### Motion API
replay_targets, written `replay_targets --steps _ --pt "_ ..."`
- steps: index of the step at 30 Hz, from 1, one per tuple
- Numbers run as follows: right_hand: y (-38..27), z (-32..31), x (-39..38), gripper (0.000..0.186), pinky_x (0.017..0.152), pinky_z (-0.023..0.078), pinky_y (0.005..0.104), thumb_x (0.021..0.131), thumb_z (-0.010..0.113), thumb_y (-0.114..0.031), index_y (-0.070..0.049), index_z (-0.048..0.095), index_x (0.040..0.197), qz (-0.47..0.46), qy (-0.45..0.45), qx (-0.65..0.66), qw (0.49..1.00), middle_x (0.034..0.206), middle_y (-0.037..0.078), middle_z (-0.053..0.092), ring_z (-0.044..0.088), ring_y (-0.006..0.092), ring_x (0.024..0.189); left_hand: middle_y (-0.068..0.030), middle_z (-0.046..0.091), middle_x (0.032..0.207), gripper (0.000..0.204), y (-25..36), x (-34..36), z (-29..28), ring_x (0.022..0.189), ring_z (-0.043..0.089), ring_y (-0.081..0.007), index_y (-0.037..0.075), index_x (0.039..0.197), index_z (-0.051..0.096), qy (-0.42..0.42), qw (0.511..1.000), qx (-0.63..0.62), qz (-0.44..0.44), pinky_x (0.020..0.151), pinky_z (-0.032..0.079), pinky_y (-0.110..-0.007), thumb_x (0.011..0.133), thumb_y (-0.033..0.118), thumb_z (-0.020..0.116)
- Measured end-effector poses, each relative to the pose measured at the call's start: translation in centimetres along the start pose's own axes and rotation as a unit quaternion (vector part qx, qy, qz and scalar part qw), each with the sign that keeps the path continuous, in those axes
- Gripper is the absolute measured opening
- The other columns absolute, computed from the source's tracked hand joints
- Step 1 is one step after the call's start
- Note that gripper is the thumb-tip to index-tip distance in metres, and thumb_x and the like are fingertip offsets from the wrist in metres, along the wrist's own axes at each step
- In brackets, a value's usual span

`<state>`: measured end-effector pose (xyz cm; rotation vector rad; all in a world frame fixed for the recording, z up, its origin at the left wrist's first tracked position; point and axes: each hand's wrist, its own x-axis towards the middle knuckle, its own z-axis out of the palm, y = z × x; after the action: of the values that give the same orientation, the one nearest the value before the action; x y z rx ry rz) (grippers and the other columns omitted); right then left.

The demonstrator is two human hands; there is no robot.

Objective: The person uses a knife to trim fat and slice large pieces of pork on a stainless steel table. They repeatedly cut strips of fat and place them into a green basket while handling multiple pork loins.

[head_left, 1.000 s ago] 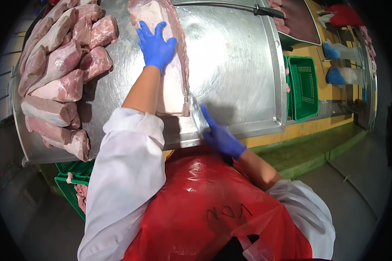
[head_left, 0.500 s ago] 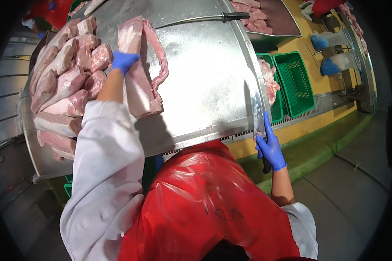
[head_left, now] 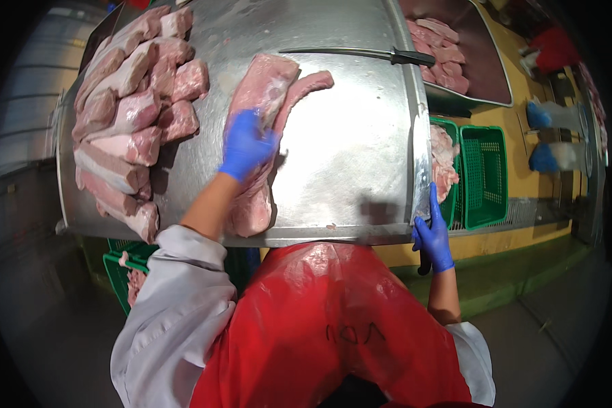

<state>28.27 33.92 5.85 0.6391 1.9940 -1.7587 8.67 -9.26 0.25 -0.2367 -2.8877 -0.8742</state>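
My left hand (head_left: pixel 250 143), in a blue glove and slightly blurred, grips a long slab of pale pink meat (head_left: pixel 262 78) on the steel tray table (head_left: pixel 353 156). A narrow meat strip (head_left: pixel 309 87) lies along the slab's right side, curving away at the far end. At the table's right edge, my right hand (head_left: pixel 434 234), also gloved, holds the black handle of a knife, its blade (head_left: pixel 421 194) pointing away from me. A thin steel rod with a black handle (head_left: pixel 411 56) lies across the back of the table.
Many meat pieces (head_left: pixel 119 112) are piled on the left. At right stand a meat-filled metal bin (head_left: pixel 489 75), a green crate of pale trimmings (head_left: pixel 444 163) and another green crate (head_left: pixel 484 177). More green crates (head_left: pixel 115 279) are below left. Blue-and-white objects (head_left: pixel 547 156) sit far right.
My right hand has moved the knife from the slab's near end to the table's right edge. The strip now bends away from the slab, and my left hand has gone from spread to gripping.
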Motion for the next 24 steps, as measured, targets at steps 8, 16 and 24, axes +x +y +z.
replay_targets --steps 8,16,24 --pt "-2.3 1.9 8.1 0.084 0.041 0.041 0.0219 0.097 0.055 0.004 -0.027 0.016 0.165 -0.155 -0.035 -0.043 0.986 0.071 -0.001 0.053 0.047 0.0058 0.051 -0.0307 0.063 0.105 0.042 5.2 -2.7 6.4 0.089 0.071 -0.0415 -0.007 0.135 0.05 -0.157 0.963 0.097 -0.196 0.072 0.058 -0.05 0.099 0.014 0.049" --pt "-4.0 13.9 12.7 0.081 0.041 0.043 0.0234 0.102 0.052 -0.003 -0.03 0.009 0.166 -0.067 -0.137 0.034 0.988 0.075 0.003 0.058 0.052 0.0103 0.051 -0.0032 0.066 0.094 0.026 0.1 -6.2 -16.5 0.079 0.06 -0.0111 0.003 0.103 0.069 -0.128 0.922 -0.317 -0.184 0.069 0.051 -0.028 0.096 0.027 0.062" --pt "-9.3 35.2 8.3 0.078 0.052 0.051 0.0298 0.1 0.054 -0.011 -0.029 0.015 0.165 -0.045 -0.427 -0.22 0.876 0.071 0.007 0.063 0.057 0.0139 0.054 0.0004 0.06 0.091 0.012 -1.3 -9.2 -26.2 0.08 0.052 -0.009 0.006 0.093 0.062 -0.013 0.923 -0.332 -0.193 0.071 0.042 -0.023 0.091 0.01 0.051"
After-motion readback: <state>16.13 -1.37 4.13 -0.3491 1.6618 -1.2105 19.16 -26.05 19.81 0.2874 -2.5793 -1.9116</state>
